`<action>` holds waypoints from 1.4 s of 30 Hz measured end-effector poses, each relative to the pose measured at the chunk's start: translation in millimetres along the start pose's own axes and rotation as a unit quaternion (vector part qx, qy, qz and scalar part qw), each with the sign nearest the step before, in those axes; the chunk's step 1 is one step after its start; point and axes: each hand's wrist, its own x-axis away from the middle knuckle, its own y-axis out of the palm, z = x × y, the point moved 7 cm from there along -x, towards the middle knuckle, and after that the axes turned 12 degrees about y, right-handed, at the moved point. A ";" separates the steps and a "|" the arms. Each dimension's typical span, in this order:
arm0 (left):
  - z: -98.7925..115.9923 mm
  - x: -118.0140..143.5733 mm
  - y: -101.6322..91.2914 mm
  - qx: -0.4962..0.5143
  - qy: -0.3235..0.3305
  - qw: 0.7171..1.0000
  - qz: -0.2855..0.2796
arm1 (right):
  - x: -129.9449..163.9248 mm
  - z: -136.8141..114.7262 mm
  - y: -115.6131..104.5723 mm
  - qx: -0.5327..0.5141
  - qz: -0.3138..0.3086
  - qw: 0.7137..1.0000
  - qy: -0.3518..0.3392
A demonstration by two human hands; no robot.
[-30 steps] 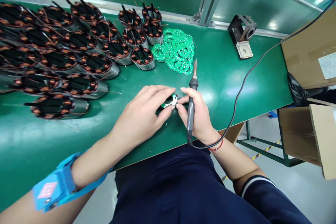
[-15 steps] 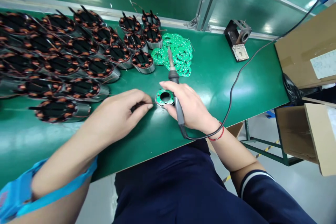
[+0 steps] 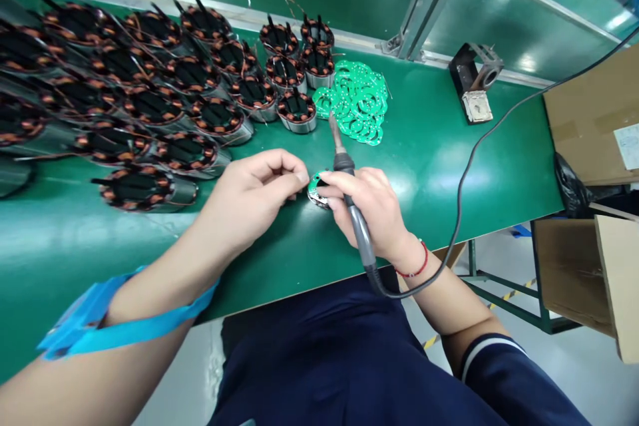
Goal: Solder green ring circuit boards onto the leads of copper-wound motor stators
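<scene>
My right hand [image 3: 372, 210] is closed round a soldering iron [image 3: 353, 206], its tip pointing away from me. The fingers of that hand also rest on a stator with a green ring-shaped circuit board [image 3: 315, 190] on top, partly covered by the hand. Just left of the board, my left hand [image 3: 264, 190] is closed in a pinch at its edge. Whatever lies between the thumb and finger is too small or hidden to make out. A blue strap [image 3: 150, 329] goes round the left forearm.
Many wound motor stators [image 3: 154, 103] stand in rows at the left. Beside them lies a pile of green ring boards [image 3: 357, 100]. A soldering iron stand [image 3: 476, 80] with a sponge is at the back right. The iron's black cord [image 3: 456, 213] runs off right, past a cardboard box [image 3: 594, 120].
My view has shifted a little left. The left hand's pinch has come up against the board, and the right fingers now cover more of it. The soldering iron stays in the right hand.
</scene>
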 end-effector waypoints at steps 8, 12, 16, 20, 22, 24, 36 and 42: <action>-5.9 -1.5 0.3 -0.092 0.030 0.995 0.002 | 12.8 8.9 -27.5 -0.103 0.122 0.985 0.066; -7.8 0.4 0.4 -0.112 0.036 0.993 0.012 | 14.2 2.1 -31.9 -0.117 0.130 0.984 0.026; -7.7 1.7 -0.4 -0.122 0.039 0.991 0.023 | 12.0 -6.7 -35.9 -0.125 0.149 0.981 -0.020; -8.8 1.5 -0.8 -0.135 0.044 0.990 0.027 | 15.6 -2.9 -32.2 -0.106 0.143 0.984 -0.013; -8.3 1.6 -0.6 -0.144 0.048 0.988 0.025 | 16.3 5.0 -26.6 -0.101 0.122 0.987 0.025; -6.4 1.9 -0.6 -0.154 0.055 0.986 0.025 | 13.8 13.2 -19.1 -0.108 0.084 0.988 0.071; -9.3 1.2 3.6 -0.152 0.061 0.987 0.007 | 0.8 24.1 6.0 -0.007 -0.042 0.995 0.093; -5.4 3.7 21.1 -0.240 0.145 0.952 -0.122 | 5.6 37.9 -1.5 -0.069 -0.009 0.993 0.094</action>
